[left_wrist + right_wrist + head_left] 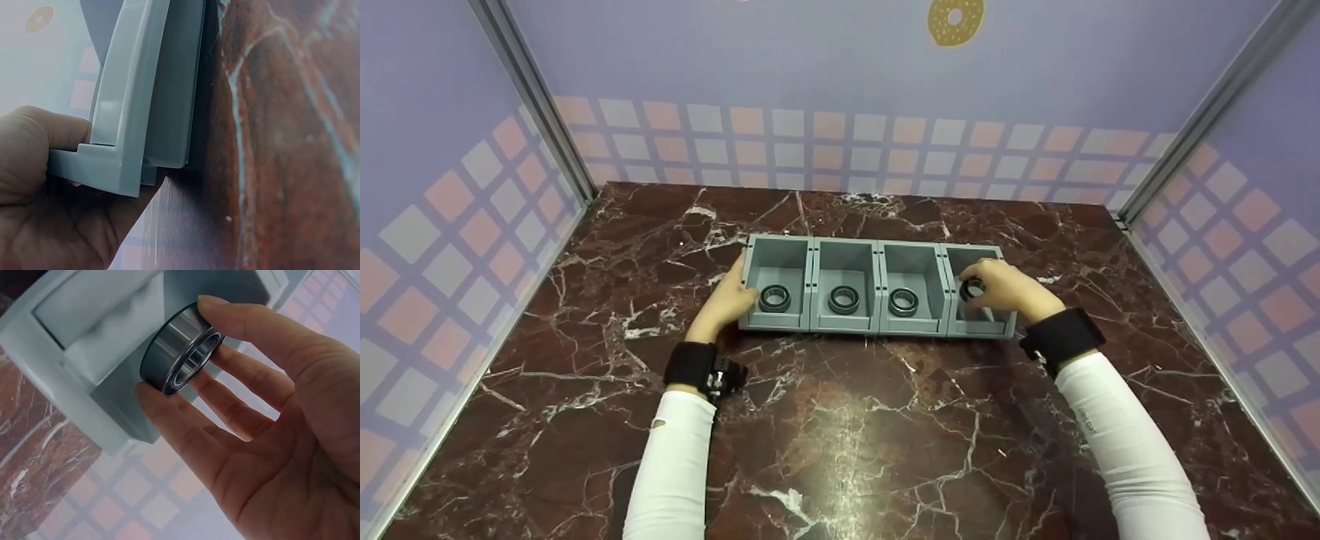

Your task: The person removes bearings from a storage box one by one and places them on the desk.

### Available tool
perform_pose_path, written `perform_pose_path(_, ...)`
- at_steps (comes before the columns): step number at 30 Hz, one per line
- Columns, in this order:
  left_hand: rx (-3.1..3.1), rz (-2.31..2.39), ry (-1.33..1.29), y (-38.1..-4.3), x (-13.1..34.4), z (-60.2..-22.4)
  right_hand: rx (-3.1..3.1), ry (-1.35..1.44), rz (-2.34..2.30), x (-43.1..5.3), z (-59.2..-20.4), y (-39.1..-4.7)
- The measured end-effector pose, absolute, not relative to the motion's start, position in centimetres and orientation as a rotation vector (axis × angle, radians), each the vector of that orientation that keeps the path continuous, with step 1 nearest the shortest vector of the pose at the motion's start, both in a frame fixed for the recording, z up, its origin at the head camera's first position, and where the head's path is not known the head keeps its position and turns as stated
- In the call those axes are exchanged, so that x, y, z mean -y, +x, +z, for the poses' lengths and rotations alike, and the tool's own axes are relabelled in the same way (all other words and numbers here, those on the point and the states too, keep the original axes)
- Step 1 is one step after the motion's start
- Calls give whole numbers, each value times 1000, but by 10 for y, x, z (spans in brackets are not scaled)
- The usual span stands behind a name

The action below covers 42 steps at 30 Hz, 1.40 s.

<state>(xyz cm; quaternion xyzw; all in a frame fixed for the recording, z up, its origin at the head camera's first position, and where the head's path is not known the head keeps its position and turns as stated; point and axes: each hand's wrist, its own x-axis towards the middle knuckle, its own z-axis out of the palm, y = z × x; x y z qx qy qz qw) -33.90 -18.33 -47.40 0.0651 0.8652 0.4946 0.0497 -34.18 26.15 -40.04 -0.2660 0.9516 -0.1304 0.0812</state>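
Note:
A row of several joined grey bins stands on the dark red marbled table. At its left end my left hand grips the side wall, thumb over the rim in the left wrist view and fingers around the outside. My right hand is over the rightmost bin, pinching a ball bearing between thumb and fingers. In the right wrist view this bearing is tilted within the bin's opening. Each other bin has one bearing lying near its front: left, middle and right.
The marbled tabletop extends in front of and beside the bins. Purple panels with a pink and white checked band stand at the back and both sides, joined by metal corner posts. Black camera straps circle both wrists.

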Motion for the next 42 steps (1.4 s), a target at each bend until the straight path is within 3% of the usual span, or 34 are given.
perform_pose_path(42,-2651,1469,198,-341,184,-474,-2891,-860,-326,-260,-365,-292)
